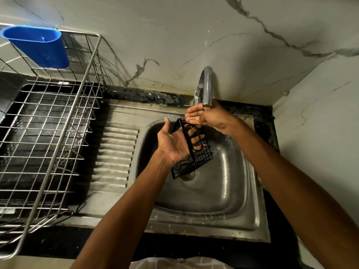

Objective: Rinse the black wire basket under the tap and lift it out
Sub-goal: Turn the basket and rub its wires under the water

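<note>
The black wire basket hangs tilted over the steel sink bowl, just above the drain. My left hand holds it from the left: the thumb points up beside its flat hook bar, and the fingers show through the wire on the far side. My right hand sits palm-up directly under the spout of the chrome tap, with wet, straight fingers pointing left above the basket's top edge. I cannot make out a water stream.
A steel wire dish rack stands on the dark counter to the left, with a blue plastic holder hung on its back rim. The ribbed drainboard lies between rack and bowl. Marble walls close in behind and to the right.
</note>
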